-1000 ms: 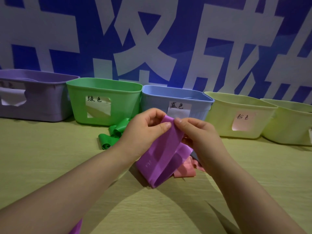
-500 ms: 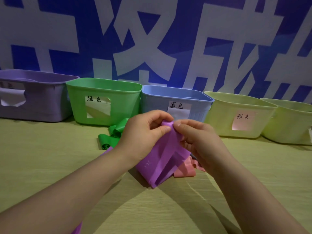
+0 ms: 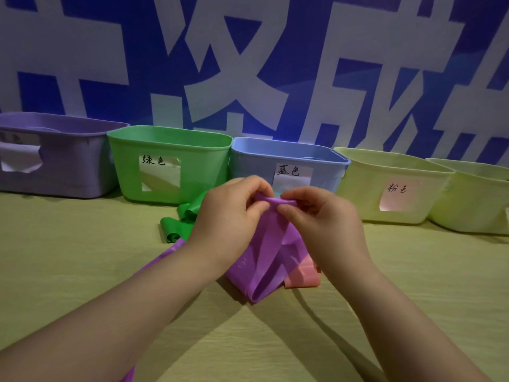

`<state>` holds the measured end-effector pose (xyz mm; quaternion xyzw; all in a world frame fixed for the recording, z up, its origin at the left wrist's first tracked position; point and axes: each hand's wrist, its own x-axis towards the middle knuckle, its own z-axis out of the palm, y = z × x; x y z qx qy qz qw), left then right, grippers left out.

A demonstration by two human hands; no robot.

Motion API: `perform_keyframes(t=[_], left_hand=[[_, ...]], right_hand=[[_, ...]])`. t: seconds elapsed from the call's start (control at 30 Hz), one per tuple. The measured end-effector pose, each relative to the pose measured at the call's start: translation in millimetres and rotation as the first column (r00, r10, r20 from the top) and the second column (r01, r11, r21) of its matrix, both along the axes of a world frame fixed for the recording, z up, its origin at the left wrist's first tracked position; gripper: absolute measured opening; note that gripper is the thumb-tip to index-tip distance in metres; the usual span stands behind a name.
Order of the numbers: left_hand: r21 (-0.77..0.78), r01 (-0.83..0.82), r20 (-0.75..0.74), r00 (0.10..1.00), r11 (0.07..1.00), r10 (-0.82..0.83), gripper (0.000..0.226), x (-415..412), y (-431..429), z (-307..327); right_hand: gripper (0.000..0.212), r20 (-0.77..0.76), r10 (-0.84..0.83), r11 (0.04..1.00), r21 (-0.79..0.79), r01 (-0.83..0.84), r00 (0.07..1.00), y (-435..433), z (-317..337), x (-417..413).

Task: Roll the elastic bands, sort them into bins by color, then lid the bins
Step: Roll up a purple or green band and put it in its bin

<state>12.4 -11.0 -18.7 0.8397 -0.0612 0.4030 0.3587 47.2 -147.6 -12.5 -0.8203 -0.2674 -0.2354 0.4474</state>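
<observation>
The purple elastic band [image 3: 264, 260] is held up over the middle of the table [image 3: 82, 257], its top end bunched into a small first turn. The left hand [image 3: 231, 216] and right hand [image 3: 322, 219] each pinch that end between thumb and curled fingers, close together. The rest hangs in soft, smooth folds, and its lowest loop rests on the table. A further purple strip shows under the left forearm toward the near edge.

Judging by this, the rolling of this band has barely begun. A green elastic band [image 3: 181, 219] lies loosely curled just in front of the green bin [image 3: 206, 166], and a flat pink elastic band [image 3: 303, 277] lies partly under the purple one, so both appear unsorted. No bin shows a lid on top. What the bins hold cannot be told from here.

Five plastic bins with rounded corners stand in a row along the far edge: a purple bin [image 3: 68, 161], the green one, a blue bin [image 3: 256, 166], a pale yellow bin [image 3: 358, 188] with a paper label, and a second pale yellow bin [image 3: 468, 202] at the far right corner. The table has a matte, yellow-green surface with a faint grain. Behind it hangs a blue wall banner [image 3: 275, 64] with large white characters.
</observation>
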Motion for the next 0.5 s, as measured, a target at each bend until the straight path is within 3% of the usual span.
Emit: perform_keyframes(t=[0.13, 0.3, 0.43, 0.5], left_hand=[[0.070, -0.044, 0.024, 0.999, 0.997, 0.042, 0.014, -1.3, -0.4, -0.7], [0.061, -0.024, -0.011, 1.000, 0.998, 0.025, 0.015, -0.7, -0.7, -1.7], [0.003, 0.053, -0.040, 0.998, 0.999, -0.052, 0.018, 1.4, 0.9, -0.7], [-0.137, 0.149, -0.088, 0.983, 0.979, -0.162, 0.021, 2.0, 1.4, -0.2]], right_hand=[[0.013, 0.117, -0.039, 0.992, -0.112, 0.052, 0.992, -0.5, 0.5, -0.7], [0.014, 0.112, -0.043, 0.988, -0.144, 0.060, 0.993, -1.0, 1.5, -0.7], [0.003, 0.005, -0.001, 0.996, -0.094, 0.002, 1.000, -1.3, 2.8, -1.0], [0.018, -0.175, 0.064, 0.998, 0.031, -0.059, 0.983, -2.3, 4.0, -0.9]])
